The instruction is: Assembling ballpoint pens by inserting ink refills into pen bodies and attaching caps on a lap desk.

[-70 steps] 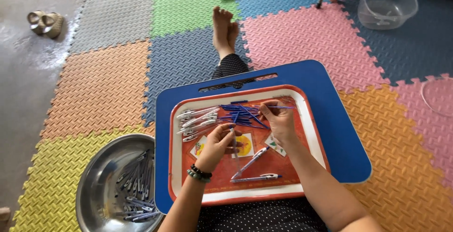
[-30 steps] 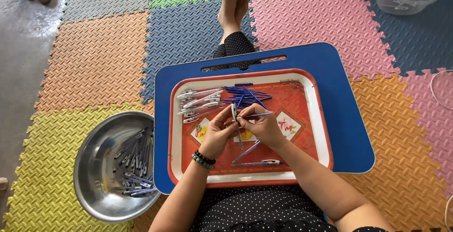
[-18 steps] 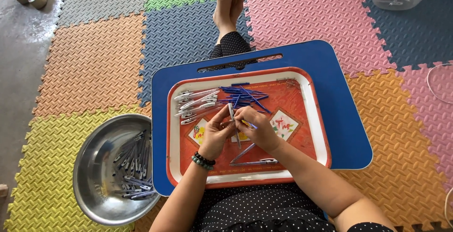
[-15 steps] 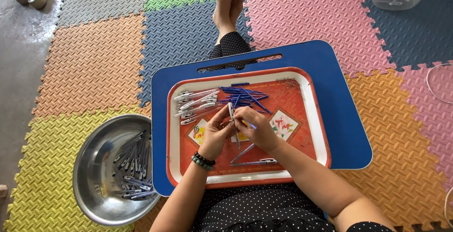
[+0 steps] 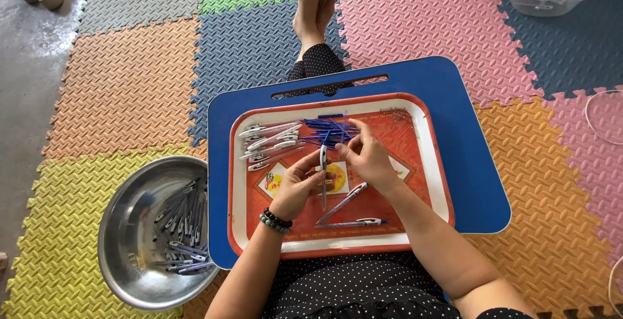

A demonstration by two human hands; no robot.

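Plastic pen (image 5: 323, 163): slim, upright, pinched between both hands' fingertips.
Left hand (image 5: 300, 189): fingers curled around its lower end.
Right hand (image 5: 366, 157): fingers pinching its top.
Tray (image 5: 425, 163): glossy orange, beneath the fingers.
Bowl (image 5: 123, 228): round steel, well left.

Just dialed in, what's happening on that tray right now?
A person sits on foam mats with a blue lap desk and an orange tray on it. The left hand holds a pen barrel upright while the right hand works at its top. Loose barrels and blue refills lie on the tray; a metal bowl holds more pens.
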